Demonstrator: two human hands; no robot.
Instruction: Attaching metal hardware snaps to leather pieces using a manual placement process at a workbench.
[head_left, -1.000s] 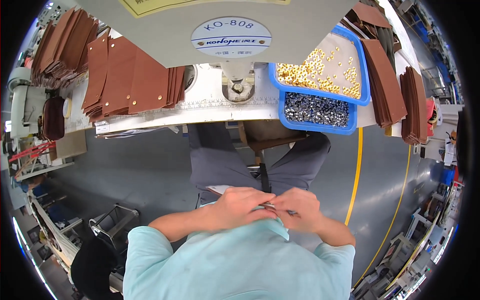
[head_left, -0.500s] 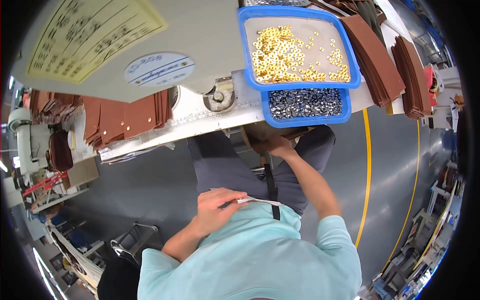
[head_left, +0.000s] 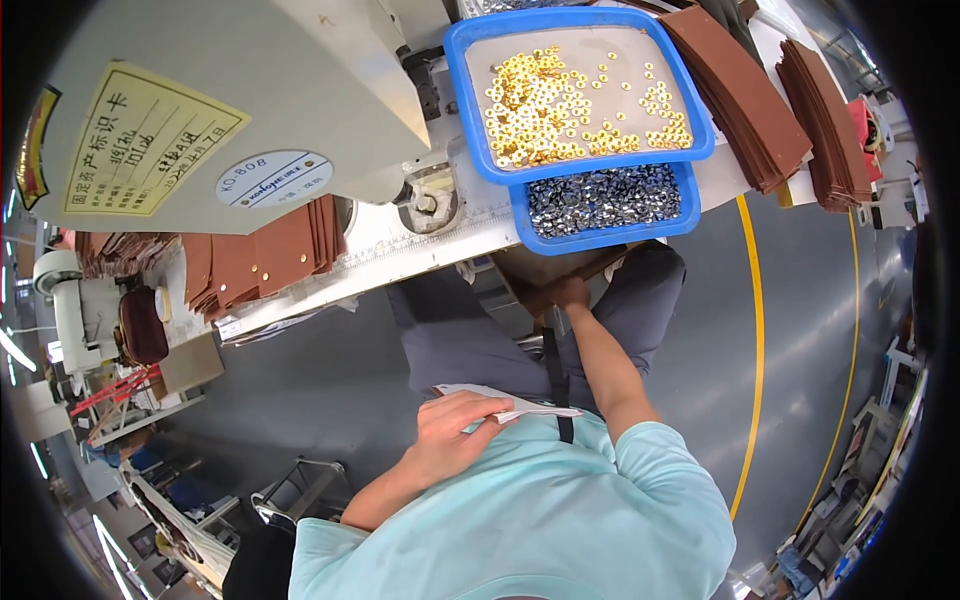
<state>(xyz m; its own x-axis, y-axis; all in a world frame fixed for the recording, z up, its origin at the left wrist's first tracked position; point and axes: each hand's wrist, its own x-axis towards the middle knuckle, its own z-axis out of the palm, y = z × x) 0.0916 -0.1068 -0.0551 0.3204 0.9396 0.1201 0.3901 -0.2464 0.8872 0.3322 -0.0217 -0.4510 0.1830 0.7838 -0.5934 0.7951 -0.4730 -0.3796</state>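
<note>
Grey floor [head_left: 700,330] with yellow lines [head_left: 757,330] along the right; crowded workshop benches and machines around the rim. White bench [head_left: 378,225] ahead, ruler scale along its front edge. Grey machine [head_left: 330,110] overhangs the left-centre, yellow card and oval plate on its side.

On the bench: blue tray [head_left: 463,100] of gold rings [head_left: 540,100], overlapping a second blue tray [head_left: 600,240] of dark shiny bits [head_left: 600,200]. Brown panels [head_left: 270,258] with gold studs sit left, partly behind the machine; two brown stacks [head_left: 735,95] to the right. Metal-framed cart [head_left: 305,490] on the floor, lower left.

Left hand [head_left: 455,435]: thumb and fingers pinched on a thin pale piece [head_left: 530,410] at the waist, just over the lap. Right hand [head_left: 570,293]: down at the brown box [head_left: 545,265] under the bench edge; fingers in shadow, can't tell how far open or if holding anything.
</note>
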